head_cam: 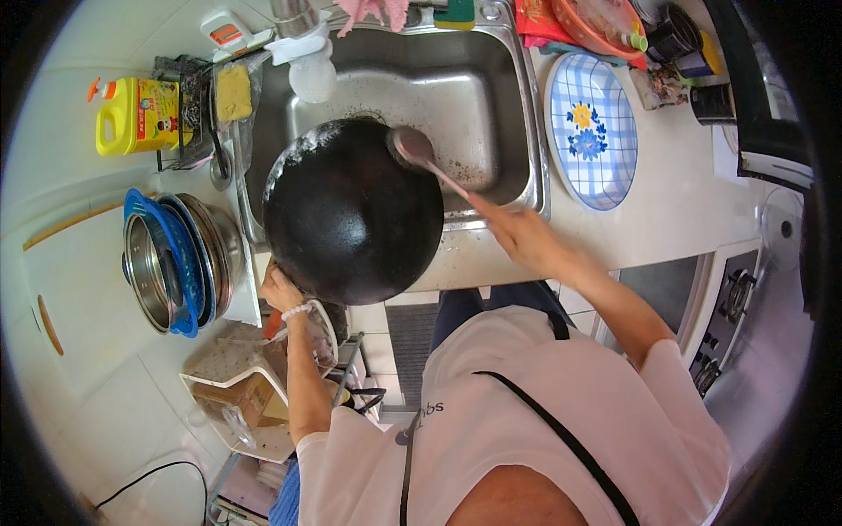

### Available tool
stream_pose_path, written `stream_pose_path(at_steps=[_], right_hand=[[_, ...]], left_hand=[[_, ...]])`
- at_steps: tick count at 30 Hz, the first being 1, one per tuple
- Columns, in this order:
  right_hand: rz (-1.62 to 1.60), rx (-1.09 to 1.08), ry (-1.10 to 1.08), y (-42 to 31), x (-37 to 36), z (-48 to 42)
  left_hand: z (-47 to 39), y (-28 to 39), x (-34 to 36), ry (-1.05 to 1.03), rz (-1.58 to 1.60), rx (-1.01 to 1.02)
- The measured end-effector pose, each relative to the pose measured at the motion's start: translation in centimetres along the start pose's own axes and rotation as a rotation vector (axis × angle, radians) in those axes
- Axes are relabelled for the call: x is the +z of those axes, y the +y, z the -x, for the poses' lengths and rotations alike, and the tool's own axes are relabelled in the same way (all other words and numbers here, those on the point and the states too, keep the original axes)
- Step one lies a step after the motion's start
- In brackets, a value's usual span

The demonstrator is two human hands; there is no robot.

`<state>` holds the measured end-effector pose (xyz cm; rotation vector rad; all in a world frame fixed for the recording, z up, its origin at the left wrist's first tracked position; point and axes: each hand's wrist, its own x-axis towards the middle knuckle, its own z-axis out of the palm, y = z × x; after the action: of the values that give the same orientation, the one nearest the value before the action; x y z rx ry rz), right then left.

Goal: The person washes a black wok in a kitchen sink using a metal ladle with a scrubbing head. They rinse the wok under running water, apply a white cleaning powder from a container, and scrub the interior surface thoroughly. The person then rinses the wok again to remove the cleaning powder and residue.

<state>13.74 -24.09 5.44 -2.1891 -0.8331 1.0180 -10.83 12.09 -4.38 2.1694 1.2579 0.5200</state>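
Observation:
A black wok (355, 217) is tilted over the near left part of the stainless steel sink (536, 131), its dark rounded underside towards me. White foam lies along its upper left edge. My left hand (281, 289) grips the wok at its lower left edge; a beaded bracelet is on that wrist. My right hand (523, 240) holds the pinkish handle of a scrubbing brush (413, 146). The brush's round head is at the wok's upper right edge. Dark specks lie on the sink floor. The faucet (312, 66), with a white cover on its spout, stands at the sink's upper left.
Right of the sink lies a blue-checked oval plate (592, 177); an orange basket (579, 33) stands beyond. At left are a yellow detergent jug (135, 131), a yellow sponge (233, 92) and stacked metal pots with a blue colander (191, 289). A white bin (237, 378) stands below the counter.

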Motion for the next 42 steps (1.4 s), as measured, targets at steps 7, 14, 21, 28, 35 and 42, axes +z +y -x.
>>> stream_pose_path(at_steps=[7, 14, 21, 28, 35, 42], right_hand=[[0.07, -0.165, 0.075, 0.9, 2.5, 4.1], [0.034, -0.199, 0.122, -1.1, 1.8, 0.2], [0.09, -0.152, 0.169, -1.4, 1.9, -1.0], [0.134, -0.17, 0.085, -0.2, 2.5, 3.2], [0.072, -0.103, 0.035, -1.8, 0.1, -3.2], [0.095, -0.155, 0.028, -0.9, 2.2, 4.4]], left_hand=[[0.4, -0.6, -0.1, -0.027, 0.077, -0.016], [0.1, 0.5, 0.0, 0.026, -0.075, -0.099], [0.0, 1.3, 0.1, -0.004, 0.046, -0.006], [0.2, 1.2, -0.6, 0.008, -0.048, -0.036], [-0.3, 1.6, -0.3, -0.016, -0.124, -0.076], [-0.1, 0.8, -0.4, 0.006, -0.088, -0.053]])
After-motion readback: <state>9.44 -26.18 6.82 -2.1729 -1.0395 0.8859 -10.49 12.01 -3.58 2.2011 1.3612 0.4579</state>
